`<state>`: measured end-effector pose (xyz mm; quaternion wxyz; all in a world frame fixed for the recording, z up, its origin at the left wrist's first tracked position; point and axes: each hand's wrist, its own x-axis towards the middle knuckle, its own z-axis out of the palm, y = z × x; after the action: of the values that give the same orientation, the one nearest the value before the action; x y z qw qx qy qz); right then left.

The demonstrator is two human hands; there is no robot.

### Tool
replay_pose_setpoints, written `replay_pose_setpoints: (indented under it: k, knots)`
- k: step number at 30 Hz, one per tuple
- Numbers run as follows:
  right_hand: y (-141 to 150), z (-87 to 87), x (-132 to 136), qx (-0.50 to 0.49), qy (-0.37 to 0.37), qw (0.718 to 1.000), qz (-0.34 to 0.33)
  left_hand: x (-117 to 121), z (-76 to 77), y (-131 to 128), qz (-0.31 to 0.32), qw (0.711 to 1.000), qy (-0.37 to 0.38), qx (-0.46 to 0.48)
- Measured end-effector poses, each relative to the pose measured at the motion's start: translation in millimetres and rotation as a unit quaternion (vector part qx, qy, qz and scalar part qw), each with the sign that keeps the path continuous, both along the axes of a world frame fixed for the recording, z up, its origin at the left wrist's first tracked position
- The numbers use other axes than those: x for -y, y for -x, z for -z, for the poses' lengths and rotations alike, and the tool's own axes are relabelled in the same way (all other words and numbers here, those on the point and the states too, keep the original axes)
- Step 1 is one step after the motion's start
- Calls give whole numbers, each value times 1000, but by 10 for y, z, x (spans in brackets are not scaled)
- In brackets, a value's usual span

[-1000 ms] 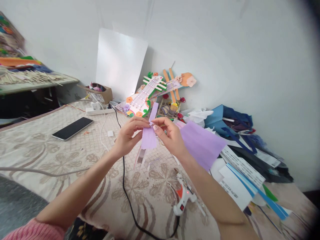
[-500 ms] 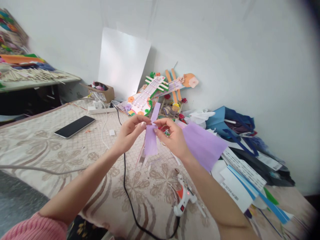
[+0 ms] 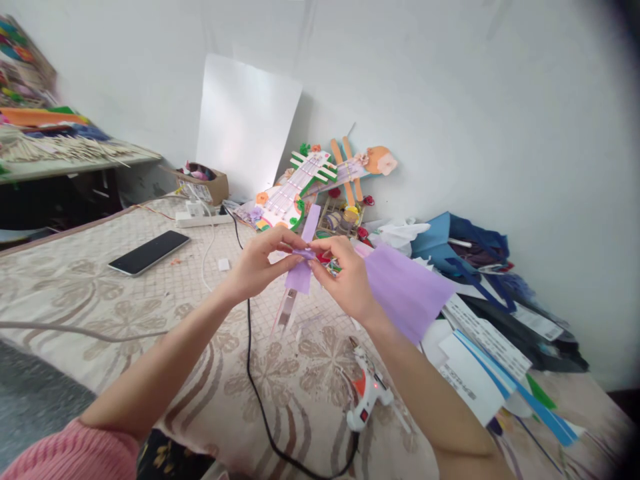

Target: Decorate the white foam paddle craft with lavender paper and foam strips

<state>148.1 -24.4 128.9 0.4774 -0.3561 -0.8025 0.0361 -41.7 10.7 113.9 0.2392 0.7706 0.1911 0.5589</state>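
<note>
Between my two hands is a strip of purple crepe paper (image 3: 299, 279), pinched and bunched at its middle. One end stands up above my fingers, and the other hangs below them. My left hand (image 3: 263, 263) grips the bunched part from the left with thumb and fingertips. From the right, my right hand (image 3: 343, 273) pinches the same part, its fingertips close to the left ones. Beneath the hanging end, a flat metallic tool, perhaps a blade or ruler (image 3: 286, 312), lies partly hidden on the cloth. A larger purple sheet (image 3: 407, 290) is right of my right hand.
A white glue gun (image 3: 369, 393) with a lit red light lies near my right forearm, its black cable (image 3: 253, 360) curving across the cloth. A phone (image 3: 149, 253) lies on the left. Decorated paper guitars (image 3: 295, 190) lean at the back. Papers (image 3: 473, 380) and a blue bag (image 3: 435, 233) crowd the right.
The hanging end of the strip has shortened as its middle is gathered into a fold. My left thumb has come down onto that fold, while my right hand keeps its pinch.
</note>
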Motion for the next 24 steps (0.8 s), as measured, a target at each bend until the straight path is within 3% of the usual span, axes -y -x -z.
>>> replay_pose_setpoints:
  k: [6,16,21,24]
  knots:
    - [-16,23,-15,-4,1,1000,3,-60,21,7,-44,991,-122,-32]
    - [-16,43,-23,-13,12,1000,-1,-41,139,-45,-15,999,-14,43]
    - [-15,33,-16,-9,12,1000,6,-24,213,-50,45,992,70,90]
    - [-16,41,-16,-8,16,1000,4,-27,229,-32,51,992,76,87]
